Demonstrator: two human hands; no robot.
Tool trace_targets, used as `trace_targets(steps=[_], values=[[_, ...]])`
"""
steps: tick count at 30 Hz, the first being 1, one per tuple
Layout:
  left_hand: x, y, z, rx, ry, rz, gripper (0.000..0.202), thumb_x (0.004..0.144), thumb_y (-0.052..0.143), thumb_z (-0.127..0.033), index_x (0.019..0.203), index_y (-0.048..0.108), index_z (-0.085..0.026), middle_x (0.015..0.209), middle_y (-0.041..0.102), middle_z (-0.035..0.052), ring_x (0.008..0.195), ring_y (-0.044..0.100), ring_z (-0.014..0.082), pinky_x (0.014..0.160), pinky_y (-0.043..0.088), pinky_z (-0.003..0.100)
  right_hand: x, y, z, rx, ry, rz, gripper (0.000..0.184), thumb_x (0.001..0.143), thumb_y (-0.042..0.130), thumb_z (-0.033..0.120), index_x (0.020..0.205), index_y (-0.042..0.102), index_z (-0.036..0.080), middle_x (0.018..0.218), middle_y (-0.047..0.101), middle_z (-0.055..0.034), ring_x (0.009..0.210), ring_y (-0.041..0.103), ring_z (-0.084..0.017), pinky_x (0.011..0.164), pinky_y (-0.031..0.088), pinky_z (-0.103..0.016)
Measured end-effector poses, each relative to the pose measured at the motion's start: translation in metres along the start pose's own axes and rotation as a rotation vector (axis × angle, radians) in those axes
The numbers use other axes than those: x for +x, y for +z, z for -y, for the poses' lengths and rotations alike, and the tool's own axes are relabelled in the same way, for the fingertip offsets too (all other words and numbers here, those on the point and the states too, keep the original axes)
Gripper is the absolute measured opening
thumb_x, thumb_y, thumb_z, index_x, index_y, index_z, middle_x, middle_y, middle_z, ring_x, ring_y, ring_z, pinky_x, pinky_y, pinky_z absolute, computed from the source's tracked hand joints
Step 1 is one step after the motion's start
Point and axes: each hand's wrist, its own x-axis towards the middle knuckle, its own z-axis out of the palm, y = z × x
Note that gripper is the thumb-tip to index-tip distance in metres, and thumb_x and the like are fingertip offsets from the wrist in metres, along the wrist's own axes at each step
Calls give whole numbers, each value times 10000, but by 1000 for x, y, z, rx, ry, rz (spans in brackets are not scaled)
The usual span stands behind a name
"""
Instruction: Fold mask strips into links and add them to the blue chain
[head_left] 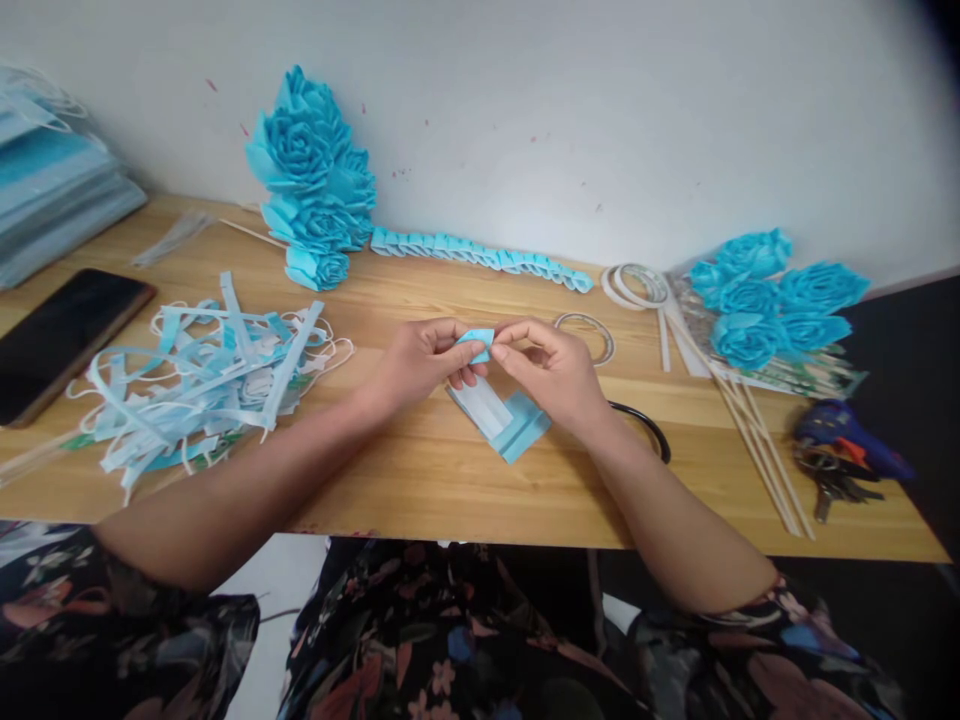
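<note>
Near the middle of the table, my left hand [427, 365] pinches a small blue piece of mask fabric [478, 342] between thumb and fingers. My right hand [551, 370] meets it from the other side, thumb and forefinger closed at the piece's right edge. Beneath both hands lie flat cut mask pieces [499, 420], pale and blue, partly covered by my fingers. Behind my hands runs a row of folded blue petals [480, 255] along the wall. A roll of tape [600, 325] sits just behind my right hand.
A heap of cut mask strips and ear loops [210, 375] lies left, beside a phone [67, 335] and stacked masks [52, 190]. Blue fabric roses [315, 170] stand at the wall; more roses [772, 295] lie right, near wooden sticks [750, 440], a glue gun [847, 435] and keys [832, 490].
</note>
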Motion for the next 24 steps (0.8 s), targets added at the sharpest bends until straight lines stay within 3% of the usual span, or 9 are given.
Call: trace_targets(steps=[14, 24], values=[[-1, -1, -1, 26, -34, 25, 227, 821, 695, -342, 774, 671, -121, 714, 717, 49, 584, 613, 96, 604, 523, 226, 1, -1, 4, 55, 87, -5, 99, 797, 640, 275, 753, 596, 198, 741, 663, -2, 661, 590, -128, 617, 468, -276], [-2, 0, -2, 0, -36, 33, 221, 809, 717, -339, 787, 674, -123, 692, 703, 36, 585, 612, 96, 603, 522, 225, -1, 0, 3, 8, 31, -30, 92, 788, 627, 214, 711, 580, 199, 690, 639, 15, 645, 568, -120, 626, 450, -276]])
